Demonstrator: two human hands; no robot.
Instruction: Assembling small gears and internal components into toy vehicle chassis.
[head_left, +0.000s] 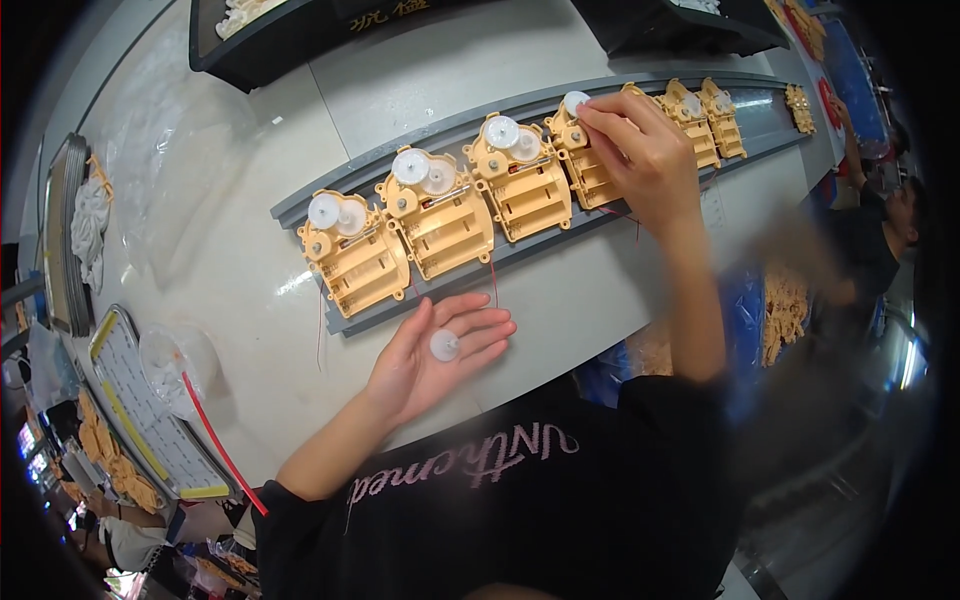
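Note:
Several yellow plastic housings sit in a row on a grey conveyor track (pixel 300 205). Three of them, such as the housing (pixel 357 255) at the left end, carry white gears (pixel 324 211). My right hand (pixel 640 150) pinches a white gear (pixel 575 101) down onto a further housing (pixel 585 165) in the row. Palm up on the table below the track lies my left hand (pixel 435 355), and one loose white gear (pixel 444 345) rests in it. Thin red wires (pixel 493 282) hang from the housings over the track's front edge.
A clear plastic bag (pixel 172 358) lies on a yellow-edged tray (pixel 125 395) at the left. Another tray with white parts (pixel 90 225) stands further left. Black bins (pixel 270 45) are at the back. Another person (pixel 890 215) works at the right beside yellow parts (pixel 785 305).

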